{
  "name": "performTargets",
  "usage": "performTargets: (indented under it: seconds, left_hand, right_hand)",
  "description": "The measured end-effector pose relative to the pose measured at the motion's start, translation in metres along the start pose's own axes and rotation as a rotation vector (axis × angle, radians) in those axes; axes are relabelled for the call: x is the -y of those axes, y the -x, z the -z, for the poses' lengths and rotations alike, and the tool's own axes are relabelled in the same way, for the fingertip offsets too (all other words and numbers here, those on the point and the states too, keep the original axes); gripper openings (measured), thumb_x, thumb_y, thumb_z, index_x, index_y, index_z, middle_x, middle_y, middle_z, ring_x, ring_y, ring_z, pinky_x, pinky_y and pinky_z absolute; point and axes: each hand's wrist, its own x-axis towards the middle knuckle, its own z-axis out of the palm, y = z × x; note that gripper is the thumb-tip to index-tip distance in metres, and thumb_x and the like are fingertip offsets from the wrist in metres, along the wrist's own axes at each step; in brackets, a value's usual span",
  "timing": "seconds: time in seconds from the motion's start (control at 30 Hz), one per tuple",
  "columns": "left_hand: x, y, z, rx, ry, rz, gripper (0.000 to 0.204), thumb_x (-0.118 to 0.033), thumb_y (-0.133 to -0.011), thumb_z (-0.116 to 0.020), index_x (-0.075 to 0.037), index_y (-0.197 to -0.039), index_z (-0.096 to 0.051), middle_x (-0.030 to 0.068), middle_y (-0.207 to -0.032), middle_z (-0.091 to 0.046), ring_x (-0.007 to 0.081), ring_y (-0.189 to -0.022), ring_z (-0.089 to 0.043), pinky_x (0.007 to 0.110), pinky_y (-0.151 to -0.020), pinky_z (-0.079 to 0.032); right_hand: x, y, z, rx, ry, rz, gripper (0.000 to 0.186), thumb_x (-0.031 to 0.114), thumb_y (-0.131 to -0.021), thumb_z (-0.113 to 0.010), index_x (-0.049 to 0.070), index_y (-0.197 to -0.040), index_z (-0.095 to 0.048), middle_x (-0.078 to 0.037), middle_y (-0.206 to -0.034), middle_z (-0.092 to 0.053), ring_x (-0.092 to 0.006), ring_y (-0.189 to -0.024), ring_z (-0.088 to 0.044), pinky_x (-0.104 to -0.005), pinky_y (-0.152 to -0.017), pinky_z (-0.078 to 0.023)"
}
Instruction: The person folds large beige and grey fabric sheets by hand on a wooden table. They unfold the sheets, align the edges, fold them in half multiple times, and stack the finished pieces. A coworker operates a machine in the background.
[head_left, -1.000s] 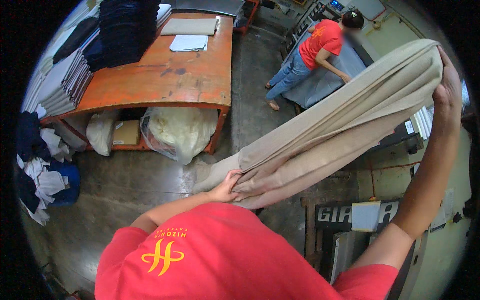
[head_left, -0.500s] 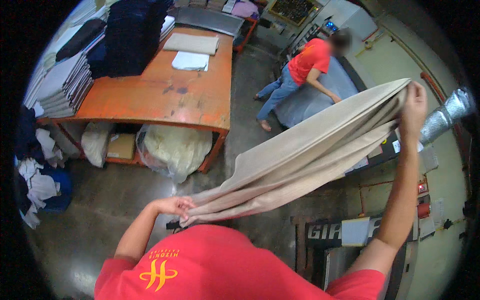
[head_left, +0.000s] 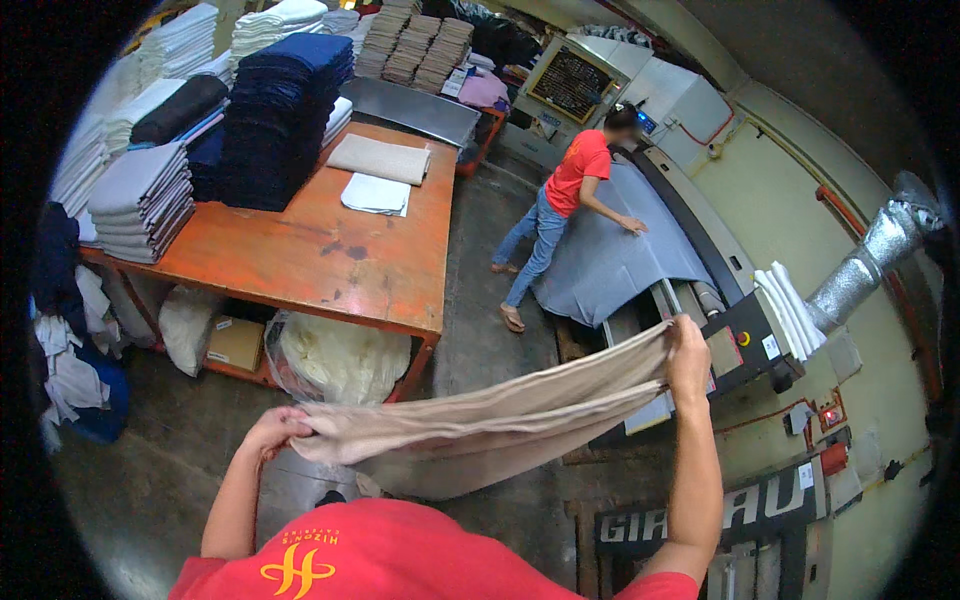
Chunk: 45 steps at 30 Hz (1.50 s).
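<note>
The long beige woven cloth (head_left: pixel 490 420) hangs stretched between both hands, already doubled lengthwise, sagging in the middle above the floor. The left hand (head_left: pixel 275 430) fingers are clamped on one end, the right hand (head_left: pixel 688 350) fingers pinch the other, held higher. Beyond the fingers, the orange wooden bench (head_left: pixel 330 260) carries one folded beige piece (head_left: pixel 380 158); this cloth looks only part-folded.
</note>
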Motion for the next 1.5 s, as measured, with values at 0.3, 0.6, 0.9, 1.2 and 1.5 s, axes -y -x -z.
performTargets:
  seconds: [0.3,0.6,0.9,1.2,1.5]
  left_hand:
    - [-0.008,0.048,-0.052,-0.258,-0.970,-0.587,0.033,-0.001,-0.066,-0.072,-0.009,-0.096,-0.065,0.0125,-0.086,-0.051,0.0332,-0.085,-0.055,0.040,-0.073,-0.047]
    - [0.070,0.067,-0.015,0.596,-0.502,-0.273,0.020,-0.013,-0.082,-0.068,-0.004,-0.099,-0.067,0.0082,-0.098,-0.063,0.0173,-0.091,-0.058,0.030,-0.080,-0.046]
    - [0.042,0.037,-0.007,-0.085,-0.604,-0.699,0.012,-0.001,-0.074,-0.060,-0.004,-0.081,-0.068,0.0063,-0.079,-0.061,0.0182,-0.076,-0.060,0.032,-0.071,-0.049]
    - [-0.187,0.069,0.069,-0.646,-0.623,-1.177,0.018,0.007,-0.078,-0.053,-0.001,-0.092,-0.061,0.0051,-0.081,-0.053,0.0175,-0.079,-0.054,0.027,-0.073,-0.044]
    - [-0.236,0.171,0.092,-0.273,0.203,-1.485,0.020,-0.007,-0.097,-0.046,-0.004,-0.114,-0.055,0.0098,-0.112,-0.059,0.0183,-0.102,-0.056,0.032,-0.093,-0.044]
  right_hand:
    - [-0.053,0.003,0.008,-0.056,0.035,-0.067,0.013,0.004,-0.090,-0.046,0.004,-0.100,-0.055,-0.018,-0.092,-0.059,-0.0391,-0.088,-0.058,-0.0441,-0.074,-0.046]
    - [-0.059,-0.006,0.027,-0.024,0.063,0.041,0.020,0.000,-0.088,-0.047,0.006,-0.104,-0.056,-0.015,-0.092,-0.060,-0.0351,-0.088,-0.059,-0.0411,-0.074,-0.046]
    - [-0.062,-0.014,-0.005,-0.012,-0.072,0.118,0.022,-0.005,-0.083,-0.049,0.003,-0.103,-0.056,-0.017,-0.089,-0.061,-0.0350,-0.087,-0.061,-0.0388,-0.075,-0.047]
    - [-0.059,0.013,-0.101,0.231,-0.650,-0.554,0.023,0.002,-0.080,-0.048,0.001,-0.096,-0.065,-0.010,-0.091,-0.066,-0.0241,-0.087,-0.062,-0.0361,-0.083,-0.048]
    - [0.024,0.046,-0.092,-0.726,-1.241,-0.710,0.015,0.004,-0.080,-0.045,0.005,-0.083,-0.059,-0.006,-0.090,-0.059,-0.0173,-0.084,-0.054,-0.0302,-0.076,-0.044]
